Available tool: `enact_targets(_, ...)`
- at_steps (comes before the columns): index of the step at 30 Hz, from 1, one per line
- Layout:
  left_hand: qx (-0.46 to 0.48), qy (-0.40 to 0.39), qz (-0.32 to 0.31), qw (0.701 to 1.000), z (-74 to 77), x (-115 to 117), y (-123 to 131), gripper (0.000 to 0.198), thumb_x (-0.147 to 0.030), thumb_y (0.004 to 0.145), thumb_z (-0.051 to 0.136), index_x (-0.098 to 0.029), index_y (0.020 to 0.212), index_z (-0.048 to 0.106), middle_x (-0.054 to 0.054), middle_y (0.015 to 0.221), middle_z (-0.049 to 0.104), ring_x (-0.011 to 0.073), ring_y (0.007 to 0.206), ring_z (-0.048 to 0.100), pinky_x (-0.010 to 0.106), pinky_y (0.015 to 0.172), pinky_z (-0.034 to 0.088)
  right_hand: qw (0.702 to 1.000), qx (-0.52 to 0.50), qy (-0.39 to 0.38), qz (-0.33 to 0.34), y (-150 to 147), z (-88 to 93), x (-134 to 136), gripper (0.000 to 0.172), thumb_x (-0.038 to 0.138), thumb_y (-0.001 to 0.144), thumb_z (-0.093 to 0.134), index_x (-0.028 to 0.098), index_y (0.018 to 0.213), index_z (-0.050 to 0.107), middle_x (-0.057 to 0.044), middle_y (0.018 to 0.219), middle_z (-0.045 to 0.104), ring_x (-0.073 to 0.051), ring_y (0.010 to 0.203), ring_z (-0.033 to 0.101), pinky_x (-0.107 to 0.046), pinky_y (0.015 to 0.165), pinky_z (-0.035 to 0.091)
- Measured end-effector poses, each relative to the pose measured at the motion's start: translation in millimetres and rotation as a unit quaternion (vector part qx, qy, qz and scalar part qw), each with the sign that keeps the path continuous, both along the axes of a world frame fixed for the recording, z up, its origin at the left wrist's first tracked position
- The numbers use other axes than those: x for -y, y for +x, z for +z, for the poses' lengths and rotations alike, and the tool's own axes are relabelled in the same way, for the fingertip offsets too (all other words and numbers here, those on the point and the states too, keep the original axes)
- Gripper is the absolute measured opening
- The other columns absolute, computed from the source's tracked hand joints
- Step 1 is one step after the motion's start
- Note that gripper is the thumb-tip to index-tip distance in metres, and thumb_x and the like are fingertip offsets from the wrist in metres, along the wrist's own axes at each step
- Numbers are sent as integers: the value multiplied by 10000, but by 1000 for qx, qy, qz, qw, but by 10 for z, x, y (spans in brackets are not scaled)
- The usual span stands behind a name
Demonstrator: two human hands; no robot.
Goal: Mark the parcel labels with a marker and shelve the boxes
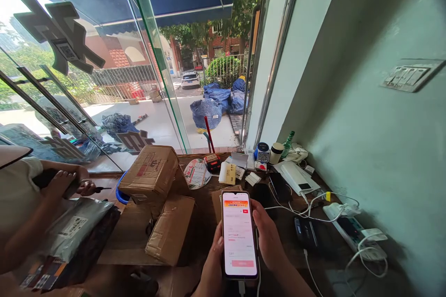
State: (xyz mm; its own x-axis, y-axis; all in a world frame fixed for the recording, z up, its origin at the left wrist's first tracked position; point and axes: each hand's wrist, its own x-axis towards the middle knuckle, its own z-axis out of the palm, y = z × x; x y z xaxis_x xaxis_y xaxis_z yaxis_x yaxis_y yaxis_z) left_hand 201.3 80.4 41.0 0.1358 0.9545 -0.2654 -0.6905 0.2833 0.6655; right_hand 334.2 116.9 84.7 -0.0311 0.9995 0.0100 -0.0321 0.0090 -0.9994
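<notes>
A smartphone [239, 236] with a lit white and red screen stands upright in front of me, a white cable plugged in at its bottom. My left hand [213, 264] grips its left edge. My right hand [268, 236] wraps its right edge, fingers behind it. Both hands hover over a dark wooden desk [205, 222].
Cardboard boxes [151, 174] lie on the left of the desk. A power strip [351, 229], white cables, power banks and a dark phone [306, 232] sit at right by the green wall. At far left another person's hands [69, 183] hold a dark object over plastic-wrapped parcels [69, 236].
</notes>
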Motion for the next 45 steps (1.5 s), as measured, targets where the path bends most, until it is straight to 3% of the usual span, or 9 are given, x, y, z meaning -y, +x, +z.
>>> enact_targets(7, 8, -21, -5, 1000, 155, 79, -17, 466, -251, 682, 695, -311, 1138, 617, 31, 1202, 658, 292, 1217, 500, 425, 1031, 366, 976, 129, 172, -32, 16, -98, 34, 624, 634, 874, 238, 279, 1380, 316, -111, 1393, 375, -315, 1234, 420, -470, 939, 431)
enact_targets(10, 13, -5, -58, 998, 173, 85, -40, 664, -69, 609, 590, -352, 1209, 555, 0, 1203, 655, 283, 1149, 552, 367, 898, 466, 941, 230, 248, 0, 46, -30, 33, 577, 627, 879, 210, 361, 1371, 349, -56, 1444, 239, -343, 1282, 305, -546, 986, 356)
enact_targets(14, 33, 5, -152, 988, 200, 74, -73, 949, -30, 503, 482, -382, 1371, 324, 6, 1235, 626, 281, 959, 643, 314, 674, 512, 905, 324, 271, 44, 58, 108, 1, 575, 624, 877, 175, 399, 1381, 337, -6, 1490, 75, -386, 1305, 175, -637, 1008, 259)
enact_targets(18, 50, 21, -150, 987, 183, 73, -73, 938, -57, 487, 462, -369, 1362, 337, 0, 1213, 635, 274, 983, 636, 383, 806, 496, 889, 364, 269, 69, 32, 165, -20, 586, 651, 859, 202, 422, 1387, 311, 7, 1497, 29, -411, 1315, 134, -675, 1025, 213)
enact_targets(24, 77, 11, -138, 987, 114, 53, -109, 874, -79, 502, 471, -335, 1334, 392, -4, 1198, 648, 279, 1126, 564, 336, 811, 458, 969, 161, 184, 19, -61, -51, 125, 749, 627, 858, 323, 295, 1449, 4, -114, 1508, 113, -344, 1358, 225, -580, 1071, 267)
enact_targets(27, 89, 24, -107, 990, 21, 27, -110, 804, -96, 513, 487, -305, 1289, 465, 12, 1207, 645, 294, 1191, 514, 393, 934, 410, 988, 88, 120, 38, -122, -227, 253, 776, 596, 856, 382, 245, 1444, 18, -143, 1515, 163, -326, 1375, 241, -535, 1100, 268)
enact_targets(34, 20, 37, -41, 998, -349, -55, 136, 679, -419, 598, 720, -299, 1229, 502, 63, 1250, 602, 346, 1239, 464, 480, 1079, 290, 998, -51, 20, -39, -167, -597, 415, 705, 634, 800, 456, 247, 1365, 290, -133, 1490, 319, -329, 1361, 306, -497, 1085, 333)
enact_targets(41, -58, 39, -99, 993, -483, -23, 523, 820, -512, 622, 711, -208, 1322, 409, 157, 1232, 596, 357, 1190, 507, 472, 1032, 341, 985, -99, -68, -125, 160, -959, 415, 580, 620, 756, 538, 260, 1205, 464, -118, 1274, 595, -316, 1222, 509, -460, 1001, 447)
enact_targets(45, -327, 134, -189, 916, -461, -130, 677, 661, -567, 770, 486, -209, 1324, 451, 174, 1152, 632, 350, 1022, 595, 487, 902, 425, 967, -111, -144, -178, 602, -1312, 391, 530, 639, 718, 558, 269, 1097, 526, -97, 1060, 710, -351, 1106, 597, -508, 914, 496)
